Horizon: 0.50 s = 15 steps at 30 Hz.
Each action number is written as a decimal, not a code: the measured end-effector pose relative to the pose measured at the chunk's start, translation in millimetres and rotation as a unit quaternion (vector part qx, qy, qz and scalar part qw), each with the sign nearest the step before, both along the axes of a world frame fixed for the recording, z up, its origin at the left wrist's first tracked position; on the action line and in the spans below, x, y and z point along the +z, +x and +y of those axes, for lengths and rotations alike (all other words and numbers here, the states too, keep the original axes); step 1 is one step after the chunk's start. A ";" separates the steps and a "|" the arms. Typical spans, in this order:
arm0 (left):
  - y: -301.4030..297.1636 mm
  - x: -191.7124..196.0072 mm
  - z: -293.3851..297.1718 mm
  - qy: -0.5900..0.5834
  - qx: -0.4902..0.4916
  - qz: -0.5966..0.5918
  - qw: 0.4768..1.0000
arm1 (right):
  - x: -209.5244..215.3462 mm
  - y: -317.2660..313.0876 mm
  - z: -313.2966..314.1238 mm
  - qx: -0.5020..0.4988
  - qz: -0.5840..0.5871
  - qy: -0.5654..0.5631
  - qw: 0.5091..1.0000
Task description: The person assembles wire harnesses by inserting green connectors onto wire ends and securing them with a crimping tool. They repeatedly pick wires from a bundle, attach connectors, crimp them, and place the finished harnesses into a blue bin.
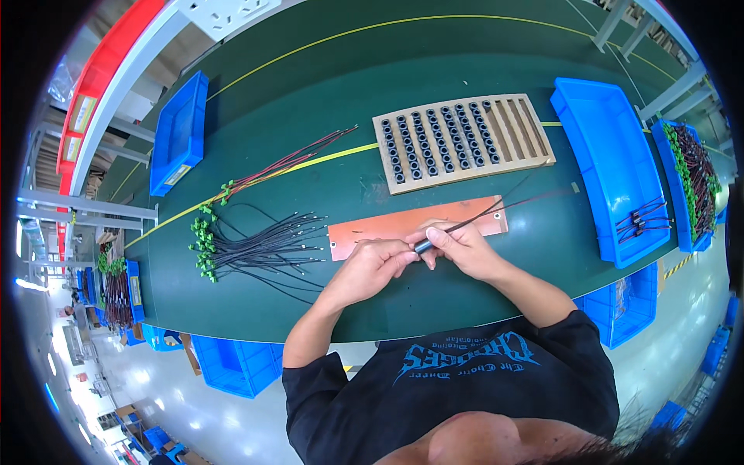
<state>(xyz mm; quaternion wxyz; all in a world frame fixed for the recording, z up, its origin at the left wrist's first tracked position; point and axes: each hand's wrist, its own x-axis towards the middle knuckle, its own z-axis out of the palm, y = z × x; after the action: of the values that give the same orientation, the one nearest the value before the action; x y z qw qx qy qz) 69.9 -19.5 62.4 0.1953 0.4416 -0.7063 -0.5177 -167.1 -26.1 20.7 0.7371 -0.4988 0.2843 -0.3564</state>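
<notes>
Both my hands meet over the front edge of the orange-brown board (372, 232). Between them is a short black cylinder (422, 246). My right hand (463, 253) is closed round it with thumb and fingers. A pair of thin wires (496, 206), one dark and one reddish, runs from this hand up to the right. My left hand (372, 268) is closed at the cylinder's left end, its fingertips pinched against it; whether a small part is hidden there I cannot tell. Left of the board lies a fanned bundle of black wires (263, 244) with green connectors (204, 246).
Beyond the board stands a wooden rack (399, 186) with rows of black cylinders. Red and black wires (291, 159) lie left of it. A blue tray (620, 167) on the right holds a few wired pieces; another blue tray (177, 136) stands far left. Metal shelf posts rise at both sides.
</notes>
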 end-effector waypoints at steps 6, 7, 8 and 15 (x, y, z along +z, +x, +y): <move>63.8 -2.8 0.3 0.050 0.075 0.087 0.992 | -9.1 10.9 2.3 -0.116 -0.040 0.071 0.990; 74.1 -8.2 1.5 0.104 0.106 0.129 0.980 | -11.6 11.7 1.4 -0.116 -0.050 0.079 0.989; 81.9 -13.8 1.6 0.155 0.135 0.173 0.963 | -12.3 14.4 0.3 -0.118 -0.058 0.086 0.988; 85.4 -40.3 -2.7 0.107 0.209 0.258 0.937 | -21.1 27.1 0.1 -0.129 -0.018 0.043 0.991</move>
<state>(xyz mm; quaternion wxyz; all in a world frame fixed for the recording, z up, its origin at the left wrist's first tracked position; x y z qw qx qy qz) 155.3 -22.2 22.1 0.4265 0.4487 -0.4638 -0.6338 -140.1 -26.1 -0.4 0.7106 -0.4193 0.3484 -0.4449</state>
